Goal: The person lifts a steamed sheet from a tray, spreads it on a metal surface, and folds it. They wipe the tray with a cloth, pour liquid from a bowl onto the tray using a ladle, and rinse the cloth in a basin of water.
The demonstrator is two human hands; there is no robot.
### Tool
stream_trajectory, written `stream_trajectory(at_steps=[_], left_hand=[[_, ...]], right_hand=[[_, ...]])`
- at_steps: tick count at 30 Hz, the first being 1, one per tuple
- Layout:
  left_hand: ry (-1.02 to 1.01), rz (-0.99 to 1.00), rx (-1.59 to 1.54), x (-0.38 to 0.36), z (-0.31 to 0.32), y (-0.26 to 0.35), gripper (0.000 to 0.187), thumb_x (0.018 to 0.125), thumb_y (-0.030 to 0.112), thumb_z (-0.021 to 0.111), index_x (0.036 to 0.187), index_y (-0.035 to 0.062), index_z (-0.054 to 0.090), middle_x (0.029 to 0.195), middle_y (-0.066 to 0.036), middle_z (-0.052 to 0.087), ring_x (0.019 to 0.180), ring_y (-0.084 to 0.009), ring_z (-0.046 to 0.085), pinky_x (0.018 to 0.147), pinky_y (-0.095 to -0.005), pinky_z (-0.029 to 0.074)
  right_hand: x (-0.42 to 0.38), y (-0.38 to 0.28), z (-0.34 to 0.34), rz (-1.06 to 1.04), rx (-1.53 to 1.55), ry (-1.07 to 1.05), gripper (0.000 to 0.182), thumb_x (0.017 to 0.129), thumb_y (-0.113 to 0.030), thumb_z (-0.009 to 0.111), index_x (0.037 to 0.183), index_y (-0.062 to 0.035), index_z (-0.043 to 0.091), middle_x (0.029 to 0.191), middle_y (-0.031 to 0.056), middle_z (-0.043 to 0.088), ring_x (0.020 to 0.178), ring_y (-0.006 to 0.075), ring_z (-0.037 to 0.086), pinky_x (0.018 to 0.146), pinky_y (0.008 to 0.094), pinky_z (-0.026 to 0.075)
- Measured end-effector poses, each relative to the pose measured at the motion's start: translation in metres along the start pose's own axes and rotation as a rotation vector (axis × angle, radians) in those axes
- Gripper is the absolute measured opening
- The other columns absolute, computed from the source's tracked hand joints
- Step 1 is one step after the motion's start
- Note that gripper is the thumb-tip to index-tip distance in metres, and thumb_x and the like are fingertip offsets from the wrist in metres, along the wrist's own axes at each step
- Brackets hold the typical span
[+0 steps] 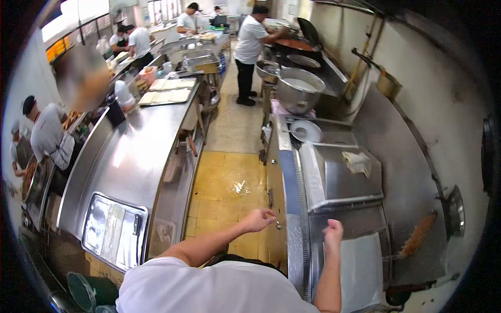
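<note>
My left hand (259, 220) hangs over the yellow-tiled aisle, near the front of the right-hand counter. Its fingers are loosely bent and a little apart, with nothing in them. My right hand (332, 230) is raised above that counter, its fingers curled in and no object showing. Below and beside it lies a pale, flat rectangular cover (361, 268). Just beyond stands a sloped metal lid (347, 175) with a crumpled cloth (357, 163) on it. Neither hand visibly touches anything.
On the left steel table (133, 151) lie a shiny tray (115, 229) and, further off, dough sheets (167, 91). A big mixing bowl (300, 88) stands ahead right. A co-worker (252, 47) stands at the stove; others work at left. A green bucket (93, 292) sits low left.
</note>
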State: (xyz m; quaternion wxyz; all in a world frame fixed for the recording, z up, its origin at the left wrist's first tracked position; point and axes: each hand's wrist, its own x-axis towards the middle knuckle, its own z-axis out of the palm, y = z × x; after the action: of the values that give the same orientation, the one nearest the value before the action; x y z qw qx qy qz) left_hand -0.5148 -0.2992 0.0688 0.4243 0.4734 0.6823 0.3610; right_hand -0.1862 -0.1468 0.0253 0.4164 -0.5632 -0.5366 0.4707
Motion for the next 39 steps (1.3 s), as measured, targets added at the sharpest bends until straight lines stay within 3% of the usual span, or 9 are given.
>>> stream_trajectory(at_steps=[3, 10, 13, 14, 18, 21, 25, 33, 39], left_hand=[[-0.007, 0.085, 0.004, -0.004, -0.037, -0.006, 0.042, 0.093, 0.034, 0.073, 0.128, 0.0121, 0.069, 0.118, -0.019, 0.07, 0.105, -0.0316, 0.069, 0.091, -0.0437, 0.056], [0.158, 0.419, -0.012, -0.031, -0.133, -0.089, 0.051, 0.091, 0.024, 0.074, 0.14, 0.0159, 0.062, 0.146, -0.018, 0.052, 0.128, -0.0352, 0.057, 0.105, -0.0457, 0.05], [0.234, 0.243, -0.004, -0.058, -0.181, -0.111, 0.054, 0.091, 0.022, 0.072, 0.143, 0.016, 0.059, 0.14, -0.019, 0.057, 0.131, -0.0388, 0.052, 0.112, -0.0466, 0.042], [0.332, 0.208, -0.073, -0.063, -0.189, -0.123, 0.038, 0.087, 0.02, 0.076, 0.124, 0.0143, 0.071, 0.136, -0.019, 0.058, 0.127, -0.0383, 0.055, 0.109, -0.0461, 0.044], [0.501, 0.121, -0.165, -0.079, -0.214, -0.167, 0.016, 0.079, 0.016, 0.083, 0.079, 0.0077, 0.07, 0.123, -0.018, 0.063, 0.117, -0.0355, 0.059, 0.103, -0.0437, 0.047], [0.589, 0.078, -0.13, -0.093, -0.224, -0.178, 0.02, 0.079, 0.015, 0.084, 0.093, 0.007, 0.072, 0.124, -0.016, 0.063, 0.115, -0.0309, 0.062, 0.094, -0.041, 0.053], [0.622, -0.056, -0.173, -0.096, -0.231, -0.184, 0.031, 0.082, 0.014, 0.084, 0.108, 0.0035, 0.071, 0.123, -0.014, 0.063, 0.109, -0.0255, 0.066, 0.082, -0.0357, 0.059], [0.618, -0.1, -0.141, -0.031, -0.262, -0.17, 0.031, 0.084, 0.014, 0.082, 0.11, 0.0027, 0.069, 0.12, -0.014, 0.063, 0.102, -0.0251, 0.068, 0.077, -0.0349, 0.059], [0.548, -0.067, -0.149, 0.086, -0.288, -0.14, 0.036, 0.086, 0.012, 0.081, 0.117, 0.0011, 0.067, 0.118, -0.015, 0.063, 0.101, -0.0252, 0.069, 0.078, -0.0355, 0.06]], right_hand=[[-0.038, -0.039, 0.118, -0.023, -0.166, -0.21, 0.053, 0.083, -0.003, 0.069, 0.135, 0.0013, 0.058, 0.134, 0.0189, 0.062, 0.126, 0.0305, 0.059, 0.107, 0.0405, 0.046], [-0.086, -0.083, 0.315, -0.41, -0.462, -0.557, 0.05, 0.094, -0.019, 0.07, 0.137, 0.0023, 0.058, 0.129, 0.0217, 0.066, 0.121, 0.0295, 0.062, 0.103, 0.0376, 0.048], [-0.079, -0.093, 0.365, -0.199, -0.487, -0.65, 0.051, 0.095, -0.02, 0.07, 0.138, 0.0035, 0.056, 0.128, 0.0215, 0.066, 0.116, 0.0253, 0.064, 0.098, 0.0375, 0.051], [-0.081, -0.099, 0.38, -0.213, -0.455, -0.664, 0.051, 0.094, -0.018, 0.07, 0.138, 0.0043, 0.056, 0.127, 0.0211, 0.066, 0.113, 0.0241, 0.065, 0.096, 0.0375, 0.052], [-0.058, -0.073, 0.427, -0.241, -0.308, -0.777, 0.038, 0.092, -0.008, 0.07, 0.126, 0.0062, 0.062, 0.105, 0.0112, 0.072, 0.095, 0.0155, 0.067, 0.085, 0.0292, 0.054], [-0.055, -0.076, 0.456, -0.258, -0.291, -0.799, 0.03, 0.091, -0.011, 0.072, 0.117, 0.0051, 0.068, 0.104, 0.0113, 0.073, 0.095, 0.0162, 0.068, 0.085, 0.03, 0.054], [-0.09, -0.123, 0.486, -0.386, -0.342, -0.872, 0.032, 0.09, -0.026, 0.073, 0.107, 0.0007, 0.073, 0.107, 0.0176, 0.072, 0.106, 0.031, 0.068, 0.095, 0.0401, 0.051], [-0.069, -0.149, 0.525, -0.467, -0.288, -1.088, 0.021, 0.091, -0.019, 0.072, 0.086, 0.0015, 0.071, 0.107, 0.0159, 0.072, 0.087, 0.0245, 0.068, 0.073, 0.036, 0.054], [0.037, -0.154, 0.544, -0.6, -0.186, -0.977, 0.029, 0.091, -0.018, 0.072, 0.114, -0.0011, 0.071, 0.109, 0.0156, 0.071, 0.086, 0.0234, 0.067, 0.071, 0.0338, 0.055]])
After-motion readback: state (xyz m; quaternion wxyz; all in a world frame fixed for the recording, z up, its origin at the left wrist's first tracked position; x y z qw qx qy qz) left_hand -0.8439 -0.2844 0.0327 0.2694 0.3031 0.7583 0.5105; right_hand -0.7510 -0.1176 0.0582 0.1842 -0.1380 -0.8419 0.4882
